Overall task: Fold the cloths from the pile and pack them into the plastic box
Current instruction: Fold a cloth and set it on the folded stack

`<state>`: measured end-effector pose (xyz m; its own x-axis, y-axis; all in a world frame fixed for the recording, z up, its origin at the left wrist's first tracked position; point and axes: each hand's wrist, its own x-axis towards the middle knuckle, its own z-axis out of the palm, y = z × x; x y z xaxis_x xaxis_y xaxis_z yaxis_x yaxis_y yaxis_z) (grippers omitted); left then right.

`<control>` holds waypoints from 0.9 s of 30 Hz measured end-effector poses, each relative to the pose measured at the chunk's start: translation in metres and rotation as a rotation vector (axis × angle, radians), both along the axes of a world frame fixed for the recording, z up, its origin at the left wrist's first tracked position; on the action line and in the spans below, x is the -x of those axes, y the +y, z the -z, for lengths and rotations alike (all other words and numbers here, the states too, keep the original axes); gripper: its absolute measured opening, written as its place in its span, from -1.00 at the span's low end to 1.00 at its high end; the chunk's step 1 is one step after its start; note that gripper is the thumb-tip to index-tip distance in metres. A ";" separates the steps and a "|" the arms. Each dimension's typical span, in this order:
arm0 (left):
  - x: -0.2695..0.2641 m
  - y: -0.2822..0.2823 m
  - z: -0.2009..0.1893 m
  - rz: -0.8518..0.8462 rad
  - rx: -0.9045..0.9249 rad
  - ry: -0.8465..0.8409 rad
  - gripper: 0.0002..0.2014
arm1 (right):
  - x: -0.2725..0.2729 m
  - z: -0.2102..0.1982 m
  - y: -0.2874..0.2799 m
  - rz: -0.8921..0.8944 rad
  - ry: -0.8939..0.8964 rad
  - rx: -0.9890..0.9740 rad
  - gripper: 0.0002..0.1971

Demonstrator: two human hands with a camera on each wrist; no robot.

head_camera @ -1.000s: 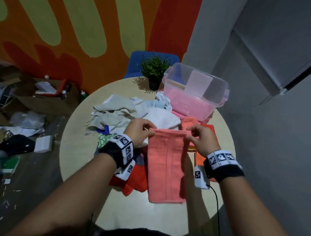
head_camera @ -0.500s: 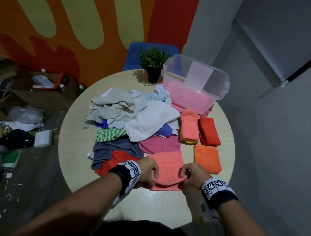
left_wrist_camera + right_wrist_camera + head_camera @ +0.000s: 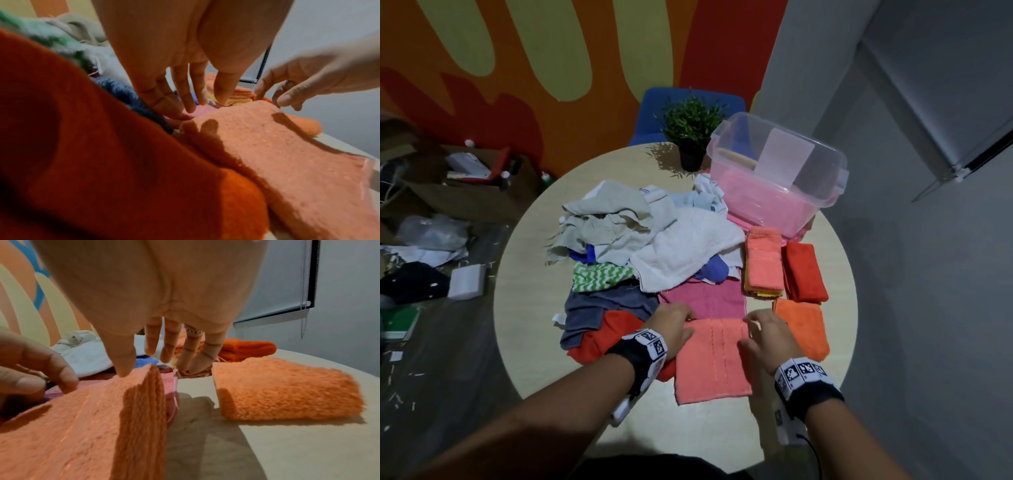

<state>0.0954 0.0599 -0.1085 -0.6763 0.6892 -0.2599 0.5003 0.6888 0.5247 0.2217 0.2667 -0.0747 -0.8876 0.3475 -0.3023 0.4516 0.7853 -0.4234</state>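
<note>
A person's two forearms, each with a black wristband carrying white coded markers, reach over a round pale wooden table [image 3: 544, 308]. Nearest the body lies a folded salmon-pink terry cloth [image 3: 714, 359], flat on the table edge. The left hand [image 3: 671, 330] rests at its far left corner with fingers straight and spread, gripping nothing; the fingertips [image 3: 191, 108] touch the cloths just beyond the fold. The right hand [image 3: 765, 337] hovers at the far right corner, fingers loosely extended and holding nothing, the thumb tip [image 3: 123, 369] touching the folded edge. Just right of this cloth sits a folded fuzzy orange cloth [image 3: 803, 325]. Left of it a rumpled red-orange cloth [image 3: 616, 332] lies under the left wrist. Farther back, a loose pile of unfolded cloths [image 3: 640, 246] in white, beige, grey, blue and green-striped fabric covers the table's middle, with a folded salmon stack [image 3: 763, 262] and a folded red cloth [image 3: 804, 272] beside it. Beyond those stands a clear plastic box [image 3: 777, 178] holding pink fabric, next to a small potted green plant [image 3: 690, 126].
</note>
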 end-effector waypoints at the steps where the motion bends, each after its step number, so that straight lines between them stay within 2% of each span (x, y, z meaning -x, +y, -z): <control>1: 0.002 0.001 0.004 -0.002 0.018 0.000 -0.66 | 0.007 0.002 0.001 -0.018 -0.005 0.004 -0.51; 3: 0.005 0.004 0.012 0.007 0.107 -0.032 -0.55 | 0.019 0.007 -0.003 -0.059 -0.075 0.009 -0.32; 4: 0.005 0.005 0.016 0.010 0.145 -0.039 -0.54 | 0.023 0.011 -0.005 -0.087 -0.114 0.000 -0.31; 6: 0.008 0.004 0.021 0.055 0.197 -0.029 -0.64 | 0.026 0.020 -0.006 -0.148 -0.175 -0.061 -0.47; 8: 0.010 0.001 0.022 0.084 0.199 -0.006 -0.78 | 0.024 0.023 -0.004 -0.150 -0.146 -0.065 -0.69; 11: 0.009 0.001 0.021 -0.031 0.014 -0.099 -0.93 | 0.016 0.022 0.002 -0.020 0.000 0.136 -0.85; 12: 0.008 0.001 0.021 -0.087 -0.068 -0.169 -0.88 | 0.015 0.020 0.005 0.041 0.038 0.237 -0.84; 14: 0.009 0.002 0.018 -0.206 -0.263 -0.384 -0.79 | 0.013 0.014 0.010 0.143 0.107 0.401 -0.80; 17: 0.011 0.007 0.003 -0.511 -0.615 -0.664 -0.71 | 0.016 0.001 0.017 0.254 0.200 0.517 -0.79; 19: 0.014 0.013 -0.007 -0.618 -0.754 -0.869 -0.78 | 0.019 -0.006 0.018 0.309 0.273 0.614 -0.80; 21: 0.011 0.018 -0.017 -0.534 -0.747 -1.048 -0.78 | 0.023 -0.014 0.016 0.373 0.343 0.731 -0.85; 22: 0.010 0.019 -0.018 -0.463 -0.712 -1.069 -0.75 | 0.024 -0.016 0.016 0.404 0.374 0.764 -0.89; 23: 0.008 0.019 -0.016 -0.414 -0.701 -1.052 -0.72 | 0.025 -0.017 0.016 0.428 0.393 0.791 -0.91; 25: 0.005 0.020 -0.014 -0.382 -0.738 -0.997 -0.68 | 0.024 -0.013 0.014 0.460 0.369 0.861 -0.82; 27: 0.005 0.020 -0.013 -0.450 -0.774 -0.967 -0.69 | 0.020 -0.001 0.010 0.438 0.257 0.911 -0.68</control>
